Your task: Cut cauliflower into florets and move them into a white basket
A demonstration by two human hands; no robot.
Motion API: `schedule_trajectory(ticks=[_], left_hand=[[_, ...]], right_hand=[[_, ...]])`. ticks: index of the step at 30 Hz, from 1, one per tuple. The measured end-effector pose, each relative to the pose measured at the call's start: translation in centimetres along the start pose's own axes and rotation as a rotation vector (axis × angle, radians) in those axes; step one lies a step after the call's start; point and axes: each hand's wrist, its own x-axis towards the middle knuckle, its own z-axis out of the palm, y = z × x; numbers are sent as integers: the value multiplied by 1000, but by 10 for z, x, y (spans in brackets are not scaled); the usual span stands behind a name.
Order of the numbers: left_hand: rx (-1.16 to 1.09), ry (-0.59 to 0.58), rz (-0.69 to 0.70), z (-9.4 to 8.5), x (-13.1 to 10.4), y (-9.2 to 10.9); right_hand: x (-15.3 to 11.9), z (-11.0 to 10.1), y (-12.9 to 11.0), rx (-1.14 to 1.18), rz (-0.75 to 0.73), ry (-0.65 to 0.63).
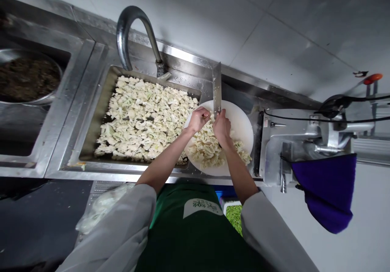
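Observation:
My right hand (222, 126) is wrapped round the handle end of a cleaver (217, 86), whose broad blade points away from me toward the wall. Just left of it, my left hand (199, 119) has its fingers curled in a pinch; a small pale piece seems to be at the fingertips, too small to make out surely. Both hands are over a round white cutting board (240, 121) at the sink's right side. Cut cauliflower (210, 154) is heaped on the board below and between my hands. More cauliflower florets (146, 117) lie in the sink basin (94, 142), beside the board.
A curved faucet (122, 36) rises behind the basin. At far left, a metal bowl (57, 89) of dark food sits in another sink. A machine (292, 121) with a purple cloth (329, 186) stands right. Below are a plastic bag (102, 205) and a box of chopped greens (234, 217).

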Motion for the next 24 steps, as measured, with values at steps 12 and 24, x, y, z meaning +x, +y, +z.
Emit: schedule_trajectory(ticks=[12, 24], left_hand=[[244, 312, 14, -16, -60, 20], [145, -191, -14, -15, -65, 15]], right_hand=[[-30, -6, 20, -12, -45, 34], [-66, 9, 42, 49, 15, 132]])
